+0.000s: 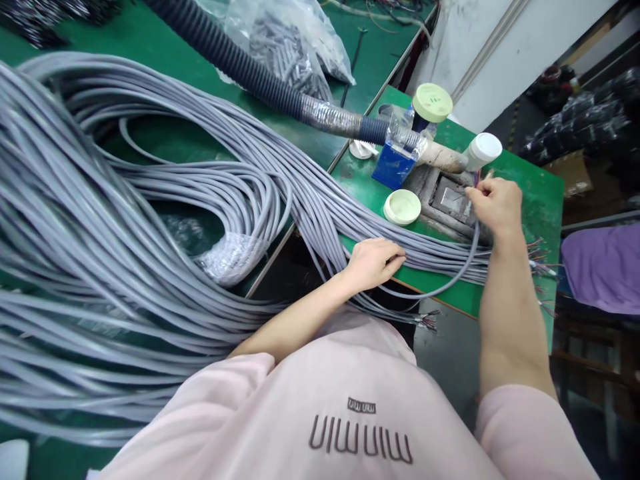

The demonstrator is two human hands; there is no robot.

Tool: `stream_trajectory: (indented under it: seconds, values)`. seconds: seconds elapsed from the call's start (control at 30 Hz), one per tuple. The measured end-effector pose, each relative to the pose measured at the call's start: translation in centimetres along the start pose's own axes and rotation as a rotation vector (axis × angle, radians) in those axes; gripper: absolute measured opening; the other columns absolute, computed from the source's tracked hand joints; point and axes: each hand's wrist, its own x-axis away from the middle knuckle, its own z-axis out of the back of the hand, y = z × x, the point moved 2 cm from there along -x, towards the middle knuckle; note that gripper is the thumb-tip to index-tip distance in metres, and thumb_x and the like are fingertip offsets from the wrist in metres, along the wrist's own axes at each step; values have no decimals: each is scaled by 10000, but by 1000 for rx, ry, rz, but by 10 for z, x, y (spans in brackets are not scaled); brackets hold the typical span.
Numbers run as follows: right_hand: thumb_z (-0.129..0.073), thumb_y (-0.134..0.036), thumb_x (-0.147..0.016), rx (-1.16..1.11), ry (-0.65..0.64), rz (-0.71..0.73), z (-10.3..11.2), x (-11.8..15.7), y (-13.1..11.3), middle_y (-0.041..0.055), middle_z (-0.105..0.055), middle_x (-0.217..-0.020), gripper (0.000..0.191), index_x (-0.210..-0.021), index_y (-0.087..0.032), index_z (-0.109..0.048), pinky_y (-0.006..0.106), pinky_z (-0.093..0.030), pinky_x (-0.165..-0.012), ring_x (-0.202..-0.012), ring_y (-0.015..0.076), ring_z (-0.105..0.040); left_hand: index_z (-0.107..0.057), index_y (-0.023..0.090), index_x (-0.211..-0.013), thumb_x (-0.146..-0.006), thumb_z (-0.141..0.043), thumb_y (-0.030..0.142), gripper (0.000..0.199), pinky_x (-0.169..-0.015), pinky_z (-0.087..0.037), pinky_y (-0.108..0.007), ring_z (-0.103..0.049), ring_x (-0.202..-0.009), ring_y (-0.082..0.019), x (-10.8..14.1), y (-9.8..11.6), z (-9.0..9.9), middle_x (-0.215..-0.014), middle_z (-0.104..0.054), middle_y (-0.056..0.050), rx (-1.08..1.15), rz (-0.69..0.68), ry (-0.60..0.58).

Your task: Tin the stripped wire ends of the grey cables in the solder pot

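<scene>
My right hand (495,203) is closed in a pinch on the end of one grey cable (474,250), whose thin coloured wires show by the fingertips. It is over the right edge of a solder pot (454,200) with a shiny square surface. My left hand (375,265) rests by the bundle of grey cables (280,160), its fingers curled together; whatever may be under them is hidden. The bundle runs from the left across to the right, where stripped wire ends (540,267) fan out.
A ribbed hose (240,60) leads to a nozzle above the pot. Around it are a blue box (393,165), an open pale-green tub (402,207), a lidded jar (433,103) and a white-capped bottle (483,151). A plastic bag (290,47) lies behind. Purple cloth (603,267) shows at right.
</scene>
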Motion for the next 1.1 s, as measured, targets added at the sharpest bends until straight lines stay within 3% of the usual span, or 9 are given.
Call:
stream_trajectory:
  seconds: [0.1, 0.23, 0.63, 1.1]
  values:
    - [-560, -343, -778, 24, -14, -111, -11, -5, 28, 105, -655, -756, 195, -659, -200, -620, 347, -367, -672, -748, 245, -566, -694, 206, -901, -917, -547, 299, 175, -708, -441, -274, -614, -741, -151, -1, 1, 2, -782, -704, -11, 21, 12, -8]
    - [-557, -308, -752, 33, -44, -209, -29, -9, 43, 121, -678, -777, 162, -708, -191, -660, 346, -381, -683, -762, 255, -582, -694, 205, -893, -918, -545, 300, 178, -711, -445, -269, -608, -729, -147, 0, 1, 1, -768, -695, -12, 34, 14, 1]
    - [-571, -296, -719, 51, -69, -270, -48, -13, 52, 137, -696, -785, 171, -728, -175, -692, 354, -390, -678, -771, 275, -617, -694, 200, -896, -918, -546, 299, 179, -703, -441, -269, -607, -711, -146, 0, 1, -1, -762, -699, -15, 25, 5, 23]
    - [-580, -297, -713, 44, -72, -268, -52, -13, 50, 156, -682, -772, 167, -737, -171, -687, 370, -417, -693, -777, 285, -598, -692, 203, -890, -922, -543, 310, 186, -691, -437, -276, -610, -710, -145, -1, 0, -1, -770, -705, -14, 20, 1, 26]
